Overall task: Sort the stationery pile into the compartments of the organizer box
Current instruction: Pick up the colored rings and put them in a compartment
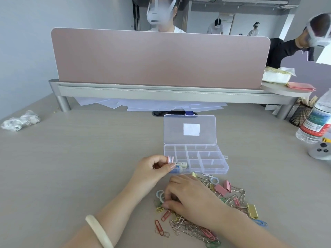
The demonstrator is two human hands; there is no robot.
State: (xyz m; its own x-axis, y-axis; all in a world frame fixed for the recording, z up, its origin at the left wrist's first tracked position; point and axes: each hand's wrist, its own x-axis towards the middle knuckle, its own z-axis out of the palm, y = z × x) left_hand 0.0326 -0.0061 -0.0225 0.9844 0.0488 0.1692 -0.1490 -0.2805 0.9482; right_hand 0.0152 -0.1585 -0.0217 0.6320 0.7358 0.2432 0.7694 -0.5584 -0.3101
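Note:
A clear plastic organizer box [217, 168] lies open on the desk, its lid [189, 129] folded back. An eraser [180, 164] lies in its near-left compartment. My left hand [152, 169] pinches small pink and white rings [170, 159] at the box's left edge. My right hand [189, 196] rests palm down on the stationery pile [197, 228], fingertips on clips near pale tape rings [160, 195]. The pile holds coloured paper clips, pink binder clips [223, 188] and a yellow binder clip [252, 211]. What lies under my right palm is hidden.
A water bottle [317, 120] and a mesh pen cup [300, 113] stand at the right edge. A white controller [320, 151] lies near them. Crumpled plastic [20, 120] sits far left. A pink divider [159, 58] backs the desk, with people beyond it.

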